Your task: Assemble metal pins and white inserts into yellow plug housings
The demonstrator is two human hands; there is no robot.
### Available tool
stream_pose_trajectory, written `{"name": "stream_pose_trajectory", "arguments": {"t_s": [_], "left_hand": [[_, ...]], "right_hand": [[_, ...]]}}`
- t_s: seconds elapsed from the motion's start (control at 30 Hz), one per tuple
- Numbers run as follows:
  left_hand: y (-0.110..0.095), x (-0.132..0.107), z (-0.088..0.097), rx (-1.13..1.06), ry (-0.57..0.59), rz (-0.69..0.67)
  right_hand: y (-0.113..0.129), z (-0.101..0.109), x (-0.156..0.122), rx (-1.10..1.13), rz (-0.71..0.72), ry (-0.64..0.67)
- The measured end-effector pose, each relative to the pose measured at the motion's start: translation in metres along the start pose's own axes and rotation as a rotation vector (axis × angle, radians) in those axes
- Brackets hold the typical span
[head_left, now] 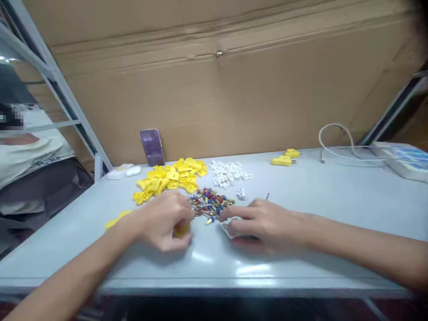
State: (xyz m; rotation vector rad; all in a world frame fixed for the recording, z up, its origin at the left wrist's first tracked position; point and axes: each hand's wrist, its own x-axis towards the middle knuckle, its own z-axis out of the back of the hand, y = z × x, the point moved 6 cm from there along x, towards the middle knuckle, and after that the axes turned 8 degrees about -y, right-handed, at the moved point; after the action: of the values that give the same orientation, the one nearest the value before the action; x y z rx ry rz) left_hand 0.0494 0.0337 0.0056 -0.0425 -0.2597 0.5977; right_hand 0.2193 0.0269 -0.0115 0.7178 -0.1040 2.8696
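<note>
The left hand point(169, 220) is curled, fingers and thumb closed around a small yellow plastic piece point(181, 229), which sits inside the grip and shows only in the gap between forefinger and thumb. The right hand point(264, 225) bends its fingers over a small white plastic piece point(230, 228) lying under them; whether they clamp it or merely cover it, I cannot tell, as the thumb is hard to make out. The right forefinger's tip is at the near right edge of a loose pile of small metal pins with red and blue collars point(210, 203), which lies between the hands, slightly to the far side. Beyond the left hand spreads a heap of yellow plastic shells point(160, 179); to its right is a cluster of white plastic pieces point(227, 173). More flat yellow plastic pieces point(115, 219) are partly hidden behind the left wrist. Both hands are blurred, the outline of each held or covered piece is mostly hidden, and the forearms are cut off by the frame.
</note>
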Motion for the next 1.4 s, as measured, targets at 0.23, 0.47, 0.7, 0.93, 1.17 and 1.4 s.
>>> {"name": "stream_pose_trajectory", "arguments": {"t_s": [0.23, 0.47, 0.7, 0.93, 1.17, 1.4], "left_hand": [[0.013, -0.003, 0.006, 0.062, -0.055, 0.047], [0.016, 0.004, 0.012, 0.158, -0.194, 0.026], [0.019, 0.004, 0.013, 0.193, -0.187, 0.033], [0.019, 0.004, 0.006, 0.209, -0.171, -0.011], [0.013, 0.003, 0.01, 0.018, -0.137, -0.054], [0.017, 0.002, 0.007, -0.042, -0.048, 0.047]], "right_hand": [[0.004, 0.001, 0.001, 0.055, 0.003, 0.023], [0.006, 0.002, 0.001, 0.042, 0.019, 0.017], [0.004, 0.004, 0.001, -0.004, 0.017, -0.018], [-0.009, 0.0, 0.007, -0.114, -0.058, -0.062], [-0.009, -0.007, 0.012, -0.173, -0.101, 0.107], [-0.008, 0.0, 0.012, -0.089, -0.192, 0.072]]}}
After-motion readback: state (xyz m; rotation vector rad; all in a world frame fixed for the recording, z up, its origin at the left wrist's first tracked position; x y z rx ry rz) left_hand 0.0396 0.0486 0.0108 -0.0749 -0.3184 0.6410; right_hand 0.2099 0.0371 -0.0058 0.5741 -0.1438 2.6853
